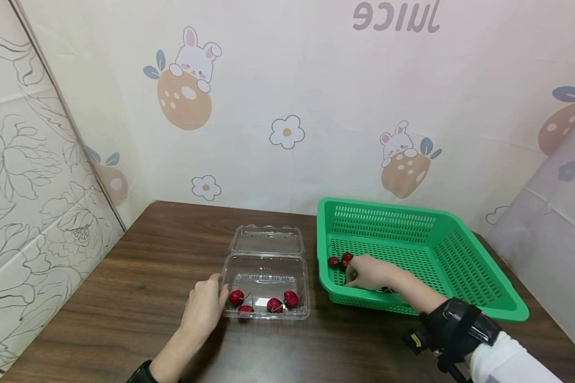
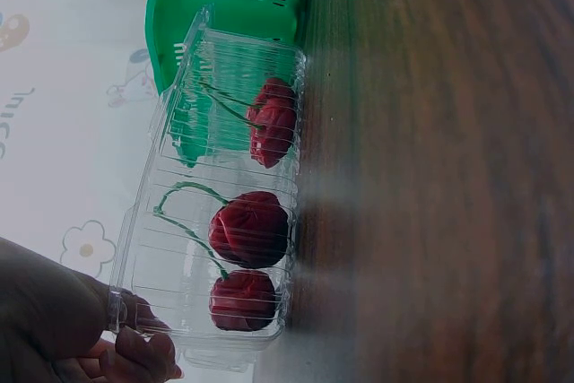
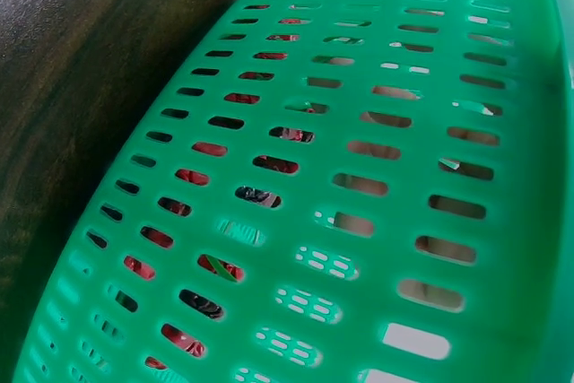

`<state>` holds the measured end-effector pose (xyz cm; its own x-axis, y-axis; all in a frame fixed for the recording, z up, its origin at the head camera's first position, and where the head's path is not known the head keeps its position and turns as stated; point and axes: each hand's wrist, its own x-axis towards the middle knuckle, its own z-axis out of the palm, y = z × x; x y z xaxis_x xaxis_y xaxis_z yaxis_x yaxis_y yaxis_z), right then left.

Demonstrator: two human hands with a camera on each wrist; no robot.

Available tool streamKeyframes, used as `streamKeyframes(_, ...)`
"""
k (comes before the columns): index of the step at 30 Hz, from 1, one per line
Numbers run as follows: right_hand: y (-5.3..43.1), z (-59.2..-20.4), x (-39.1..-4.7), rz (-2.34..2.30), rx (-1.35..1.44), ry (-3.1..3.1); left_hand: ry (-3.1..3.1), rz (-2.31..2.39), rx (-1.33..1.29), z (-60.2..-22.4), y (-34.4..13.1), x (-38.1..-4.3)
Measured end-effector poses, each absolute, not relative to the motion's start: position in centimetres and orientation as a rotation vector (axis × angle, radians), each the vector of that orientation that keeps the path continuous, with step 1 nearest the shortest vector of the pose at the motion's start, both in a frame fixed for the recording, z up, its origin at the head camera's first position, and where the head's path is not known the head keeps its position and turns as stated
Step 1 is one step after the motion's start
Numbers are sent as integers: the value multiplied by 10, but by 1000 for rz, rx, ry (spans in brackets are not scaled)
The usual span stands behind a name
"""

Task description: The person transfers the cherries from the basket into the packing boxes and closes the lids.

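Observation:
A clear plastic clamshell box (image 1: 265, 276) lies on the table with its lid (image 1: 267, 240) laid back. Several red cherries (image 1: 274, 305) with green stems are inside, along the near side. At the box's left rim, my left hand (image 1: 203, 306) grips the edge between thumb and curled fingers (image 2: 143, 356). My right hand (image 1: 371, 271) reaches down into the green basket (image 1: 460, 255), at its left front corner. Beside its fingertips are several more cherries (image 1: 334, 261). Whether those fingers hold a cherry is hidden; the basket wall (image 3: 377, 186) covers the right wrist view.
Both containers stand on a dark wooden table (image 1: 163, 266), the basket to the right of the box with a narrow gap between. Patterned sheeting (image 1: 249, 175) hangs behind the table and on both sides. The basket's raised rim borders my right forearm.

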<state>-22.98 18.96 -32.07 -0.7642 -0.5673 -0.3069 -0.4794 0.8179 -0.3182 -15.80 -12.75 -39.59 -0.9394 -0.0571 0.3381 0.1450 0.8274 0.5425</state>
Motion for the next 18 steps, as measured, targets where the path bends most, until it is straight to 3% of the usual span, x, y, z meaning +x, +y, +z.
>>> streamKeyframes(18,191,-308,-230,-362,-769,2554,-2663,-833,-69,-396,-128,-158)
